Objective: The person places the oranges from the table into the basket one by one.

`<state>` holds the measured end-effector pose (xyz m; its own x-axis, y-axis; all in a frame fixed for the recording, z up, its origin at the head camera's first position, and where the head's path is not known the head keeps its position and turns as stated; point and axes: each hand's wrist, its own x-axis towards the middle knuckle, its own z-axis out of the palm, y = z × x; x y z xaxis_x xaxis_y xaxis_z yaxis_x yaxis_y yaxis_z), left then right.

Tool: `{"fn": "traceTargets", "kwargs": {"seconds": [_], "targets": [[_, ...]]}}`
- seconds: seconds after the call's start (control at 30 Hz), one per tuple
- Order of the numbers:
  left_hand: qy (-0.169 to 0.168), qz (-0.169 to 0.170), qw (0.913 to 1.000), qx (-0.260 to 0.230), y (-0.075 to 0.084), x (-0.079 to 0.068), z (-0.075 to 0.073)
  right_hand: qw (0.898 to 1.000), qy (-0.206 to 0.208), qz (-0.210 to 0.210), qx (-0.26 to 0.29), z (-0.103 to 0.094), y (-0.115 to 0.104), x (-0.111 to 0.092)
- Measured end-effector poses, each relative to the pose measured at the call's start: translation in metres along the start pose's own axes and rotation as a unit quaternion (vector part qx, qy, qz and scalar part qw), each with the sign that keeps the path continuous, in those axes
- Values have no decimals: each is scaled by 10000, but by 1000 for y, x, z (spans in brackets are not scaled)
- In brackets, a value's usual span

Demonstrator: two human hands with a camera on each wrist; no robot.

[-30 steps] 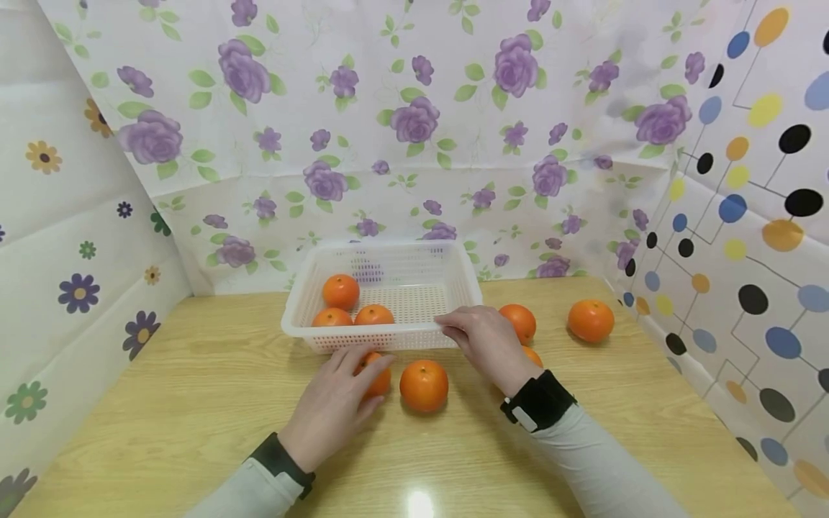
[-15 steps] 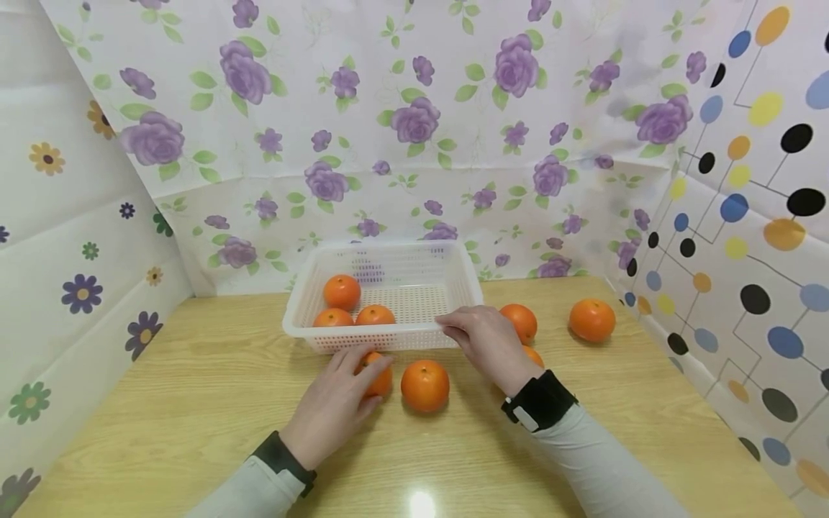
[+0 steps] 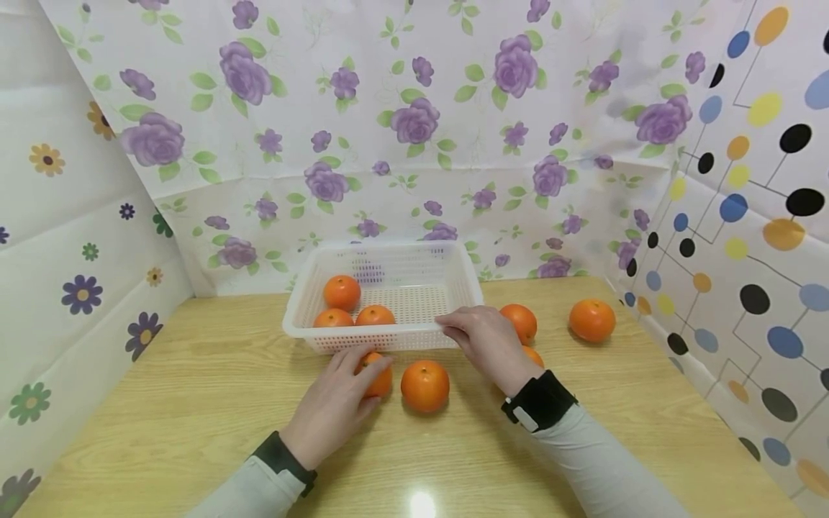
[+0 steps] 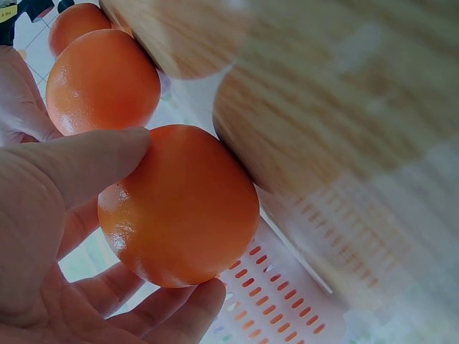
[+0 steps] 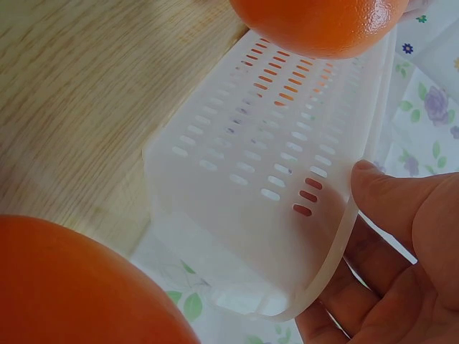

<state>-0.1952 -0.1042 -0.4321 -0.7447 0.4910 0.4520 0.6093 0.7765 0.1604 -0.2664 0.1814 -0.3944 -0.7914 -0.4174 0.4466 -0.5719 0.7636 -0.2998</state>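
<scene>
A white perforated plastic basket (image 3: 414, 329) stands on the table, with 3 oranges inside, one of them the rear orange (image 3: 342, 293). Just in front of it, my left hand (image 3: 327, 410) grips an orange (image 4: 179, 208), thumb on one side and curled fingers on the other. My right hand (image 3: 488, 347) pinches the basket's front rim near its right corner; in the right wrist view the thumb (image 5: 394, 197) lies over the rim and the fingers are behind it. Between the hands a loose orange (image 3: 424, 386) sits on the table.
Behind the right hand lies one orange (image 3: 519, 324), and another orange (image 3: 534, 357) is partly hidden by that wrist. Farther right is a separate orange (image 3: 592, 320). A flowered cloth (image 3: 414, 180) hangs behind the basket, and patterned cloths flank the wooden table (image 3: 194, 403).
</scene>
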Motion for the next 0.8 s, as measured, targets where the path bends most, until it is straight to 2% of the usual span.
{"fn": "traceTargets", "kwargs": {"seconds": [0.8], "targets": [[-44, 8, 10000, 70, 0, 0, -1, 9999, 105, -51, -67, 2, 1, 0]]}}
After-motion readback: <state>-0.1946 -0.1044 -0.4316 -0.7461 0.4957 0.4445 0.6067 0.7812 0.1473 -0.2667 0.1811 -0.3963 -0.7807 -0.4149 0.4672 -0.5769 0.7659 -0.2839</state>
